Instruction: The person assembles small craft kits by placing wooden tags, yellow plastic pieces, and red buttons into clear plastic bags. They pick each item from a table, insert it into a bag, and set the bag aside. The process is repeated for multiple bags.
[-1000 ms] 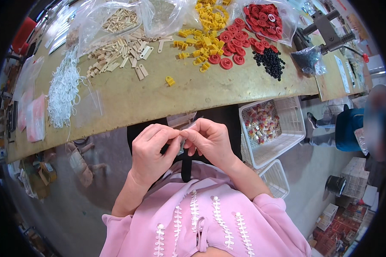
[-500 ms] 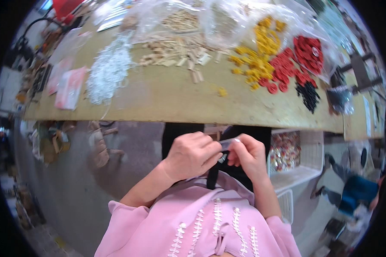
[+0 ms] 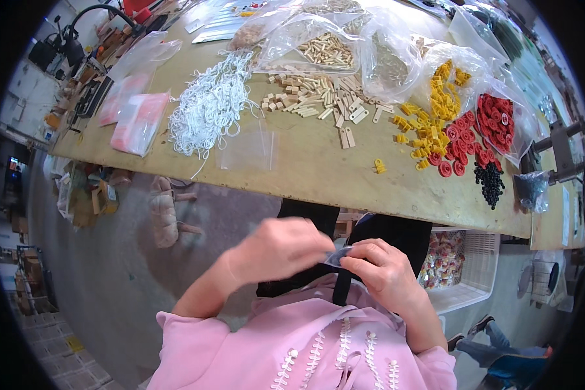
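Note:
Over my lap, just off the table's front edge, a small clear plastic bag [image 3: 337, 256] is held between my two hands. My right hand [image 3: 383, 268] pinches it between thumb and fingers. My left hand [image 3: 276, 246], blurred by motion, has its closed fingertips at the bag's left end. Most of the bag is hidden by fingers; what is inside cannot be made out. Another flat clear bag [image 3: 248, 151] lies on the table beside a heap of white string loops [image 3: 211, 104].
Across the table [image 3: 292, 175] lie wooden pieces [image 3: 328, 97], yellow plastic parts [image 3: 429, 133], red wheels [image 3: 460, 144] and small black parts [image 3: 489, 184]. Red-and-clear bags [image 3: 140, 123] lie at left. Beside my right leg stands a white crate [image 3: 481, 276] of packed bags. A padded stool [image 3: 164, 211] stands at left.
The view has turned, showing the table tilted and more of its right side low. My left hand has shifted and is blurred; my right hand stays pinched on the bag.

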A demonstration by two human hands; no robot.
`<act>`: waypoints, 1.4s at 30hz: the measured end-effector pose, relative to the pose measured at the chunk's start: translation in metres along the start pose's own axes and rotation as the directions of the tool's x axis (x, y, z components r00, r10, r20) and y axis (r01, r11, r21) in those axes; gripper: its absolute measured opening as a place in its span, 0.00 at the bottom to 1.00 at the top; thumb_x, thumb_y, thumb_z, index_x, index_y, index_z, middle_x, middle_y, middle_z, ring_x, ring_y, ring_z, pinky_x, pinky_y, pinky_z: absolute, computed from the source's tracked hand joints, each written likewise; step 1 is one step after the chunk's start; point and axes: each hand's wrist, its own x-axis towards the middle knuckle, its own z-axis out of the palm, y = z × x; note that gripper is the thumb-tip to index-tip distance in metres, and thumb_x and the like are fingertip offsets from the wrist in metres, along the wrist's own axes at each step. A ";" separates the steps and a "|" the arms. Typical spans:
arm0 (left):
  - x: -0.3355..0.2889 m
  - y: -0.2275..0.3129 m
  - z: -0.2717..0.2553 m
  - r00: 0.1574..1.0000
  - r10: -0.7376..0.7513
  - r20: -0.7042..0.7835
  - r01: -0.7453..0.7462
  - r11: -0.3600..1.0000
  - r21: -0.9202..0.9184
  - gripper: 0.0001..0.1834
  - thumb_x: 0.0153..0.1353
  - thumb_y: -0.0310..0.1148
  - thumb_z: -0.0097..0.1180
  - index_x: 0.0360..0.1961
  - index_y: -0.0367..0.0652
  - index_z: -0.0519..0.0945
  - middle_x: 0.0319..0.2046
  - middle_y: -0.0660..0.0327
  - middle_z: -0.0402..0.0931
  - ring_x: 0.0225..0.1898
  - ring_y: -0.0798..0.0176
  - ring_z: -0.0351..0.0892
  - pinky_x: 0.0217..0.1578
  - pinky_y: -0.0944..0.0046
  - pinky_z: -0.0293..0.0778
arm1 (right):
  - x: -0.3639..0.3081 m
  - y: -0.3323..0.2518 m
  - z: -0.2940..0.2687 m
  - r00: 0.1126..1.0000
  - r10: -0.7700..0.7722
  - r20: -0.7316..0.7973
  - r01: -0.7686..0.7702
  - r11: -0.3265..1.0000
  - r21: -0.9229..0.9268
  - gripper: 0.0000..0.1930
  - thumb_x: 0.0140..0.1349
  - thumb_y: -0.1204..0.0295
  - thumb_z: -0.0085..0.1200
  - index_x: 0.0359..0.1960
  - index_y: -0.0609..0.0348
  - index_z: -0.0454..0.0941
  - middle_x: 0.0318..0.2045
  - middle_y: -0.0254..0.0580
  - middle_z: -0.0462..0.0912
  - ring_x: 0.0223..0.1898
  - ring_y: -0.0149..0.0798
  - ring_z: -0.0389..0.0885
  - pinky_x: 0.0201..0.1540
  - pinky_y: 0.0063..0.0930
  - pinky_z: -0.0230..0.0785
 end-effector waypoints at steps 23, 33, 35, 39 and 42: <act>0.000 -0.136 -0.139 0.565 -0.573 -0.594 0.273 0.809 -0.520 0.06 0.72 0.29 0.65 0.47 0.41 0.85 0.39 0.64 0.86 0.31 0.76 0.78 0.32 0.73 0.73 | 0.000 0.005 0.015 0.982 0.147 -0.118 -0.142 0.989 0.048 0.13 0.52 0.83 0.63 0.40 0.60 0.82 0.41 0.43 0.83 0.45 0.47 0.84 0.48 0.39 0.76; 0.023 0.017 0.033 0.911 -0.234 -0.341 0.193 0.970 -0.151 0.12 0.58 0.17 0.71 0.41 0.41 0.85 0.40 0.60 0.86 0.36 0.65 0.82 0.40 0.63 0.78 | 0.014 0.000 0.017 0.979 0.124 -0.163 -0.110 0.989 0.096 0.11 0.58 0.80 0.60 0.44 0.63 0.80 0.52 0.51 0.81 0.56 0.54 0.82 0.61 0.45 0.74; 0.023 0.012 0.047 0.948 -0.026 -0.318 0.076 0.986 0.145 0.15 0.50 0.16 0.72 0.39 0.44 0.89 0.37 0.63 0.84 0.37 0.57 0.81 0.40 0.61 0.77 | 0.006 0.001 0.017 0.968 0.152 -0.199 -0.127 0.983 0.133 0.12 0.58 0.80 0.60 0.44 0.64 0.80 0.52 0.53 0.81 0.57 0.55 0.82 0.60 0.44 0.77; 0.017 0.016 0.041 0.993 -0.072 -0.098 0.101 0.936 0.337 0.13 0.50 0.27 0.74 0.39 0.47 0.89 0.41 0.65 0.81 0.45 0.57 0.77 0.47 0.59 0.71 | -0.007 0.005 0.018 0.969 0.157 -0.188 -0.133 0.982 0.132 0.13 0.57 0.82 0.61 0.45 0.66 0.79 0.54 0.54 0.81 0.57 0.54 0.83 0.56 0.41 0.82; 0.023 0.030 0.027 0.988 -0.148 0.043 0.116 0.899 0.422 0.13 0.51 0.34 0.75 0.39 0.46 0.89 0.42 0.65 0.80 0.46 0.57 0.76 0.48 0.59 0.69 | -0.011 0.005 0.021 0.976 0.152 -0.153 -0.131 0.982 0.136 0.12 0.57 0.80 0.61 0.44 0.66 0.79 0.53 0.53 0.81 0.56 0.54 0.83 0.55 0.40 0.82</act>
